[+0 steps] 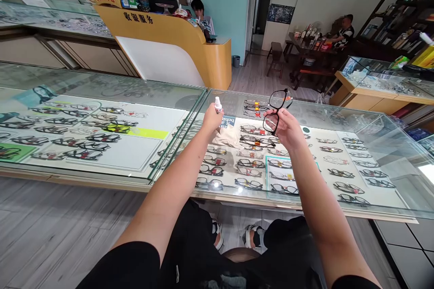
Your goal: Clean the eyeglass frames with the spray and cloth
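Note:
My left hand (212, 118) is wrapped round a small white spray bottle (218, 103), whose top sticks up past my fingers. In my right hand (290, 130) a pair of black-framed eyeglasses (276, 116) is held up, pinched at the frame with the lenses one above the other. Both hands are above the glass top of a display case. A crumpled beige cloth (228, 137) lies just below and right of my left hand. Under the glass, rows of eyeglasses (251, 163) sit on white boards, some with small red or orange tags.
The glass display case (233, 194) runs across in front of me, with a seam left of centre. Beyond it stands a curved yellow counter (217, 63) with a person behind it. Another person sits at a dark table (307, 43). A second case (386, 86) is at right.

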### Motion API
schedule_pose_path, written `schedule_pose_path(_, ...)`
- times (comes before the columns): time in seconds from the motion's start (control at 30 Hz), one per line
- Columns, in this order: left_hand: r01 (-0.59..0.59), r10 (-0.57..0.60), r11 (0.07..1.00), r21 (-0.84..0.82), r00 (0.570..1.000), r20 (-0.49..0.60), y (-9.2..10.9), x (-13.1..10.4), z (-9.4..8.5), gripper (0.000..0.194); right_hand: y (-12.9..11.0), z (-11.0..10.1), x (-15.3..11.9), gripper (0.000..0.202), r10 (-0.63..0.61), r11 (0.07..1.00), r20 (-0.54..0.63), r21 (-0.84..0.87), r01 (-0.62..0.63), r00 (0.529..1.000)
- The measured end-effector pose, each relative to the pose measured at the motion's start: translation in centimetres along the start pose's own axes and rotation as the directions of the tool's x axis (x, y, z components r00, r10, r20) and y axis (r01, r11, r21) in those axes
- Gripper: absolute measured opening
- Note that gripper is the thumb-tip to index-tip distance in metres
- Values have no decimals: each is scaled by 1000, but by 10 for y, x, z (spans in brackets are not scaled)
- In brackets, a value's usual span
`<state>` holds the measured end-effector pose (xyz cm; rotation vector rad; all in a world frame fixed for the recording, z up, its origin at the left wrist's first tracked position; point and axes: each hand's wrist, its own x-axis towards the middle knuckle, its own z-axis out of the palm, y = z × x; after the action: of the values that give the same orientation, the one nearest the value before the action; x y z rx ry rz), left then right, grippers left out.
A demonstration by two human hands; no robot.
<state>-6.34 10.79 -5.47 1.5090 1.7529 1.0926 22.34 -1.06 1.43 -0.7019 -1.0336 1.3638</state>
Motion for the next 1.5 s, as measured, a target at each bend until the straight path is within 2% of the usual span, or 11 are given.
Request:
schedule_pose_path(0.1, 13, -13, 1000, 1, 1000, 7, 8, -5, -3, 37, 0, 1, 0, 32, -2, 1000, -1, 13, 2, 1000)
schedule_pose_path(0.2, -47, 53, 998, 36, 981, -185, 28, -19, -14, 64, 0, 1, 0, 35, -4, 1000, 15, 21, 4, 1000)
schedule_pose_path(0.27, -192, 200, 980, 54, 937, -286, 46, -33, -24, 69, 0, 0, 1, 37, -5, 1000, 26, 19, 5, 1000)
schedule_pose_path(0.33, -324, 323, 946, 21, 934, -155, 61, -47, -33, 48, 1, 0, 1, 37, -9, 1000, 28, 15, 8, 1000)
schedule_pose_path(0.4, -358, 354, 934, 0, 924, 145, 70, -58, -39, 22, 2, -1, 1, 38, -17, 1000, 26, 10, 16, 1000)
schedule_pose_path(0.47, -372, 308, 923, 96, 867, 391, 72, -65, -40, 8, 2, -2, 1, 38, -20, 1000, 30, 6, 20, 999)
schedule_pose_path(0.57, -420, 219, 837, 351, 845, 488, 65, -67, -37, 5, 2, -2, 2, 39, -12, 1000, 43, 17, 11, 999)
schedule_pose_path(0.8, -330, 13, 701, 632, 892, 451, 49, -56, -31, 61, 3, -2, 2, 37, -12, 1000, 53, 23, 11, 999)
schedule_pose_path(1.1, -209, -143, 695, 688, 898, 417, 47, -47, -38, 44, 3, -3, 2, 36, -14, 999, 53, 41, 12, 998)
schedule_pose_path(1.27, -239, -118, 812, 532, 826, 550, 74, -58, -55, 26, 1, -2, 2, 38, -5, 999, 54, 51, 2, 999)
schedule_pose_path(1.5, 17, -81, 993, 120, 828, 555, 91, -65, -68, 22, 1, -2, 3, 35, 0, 998, 48, 62, -3, 999)
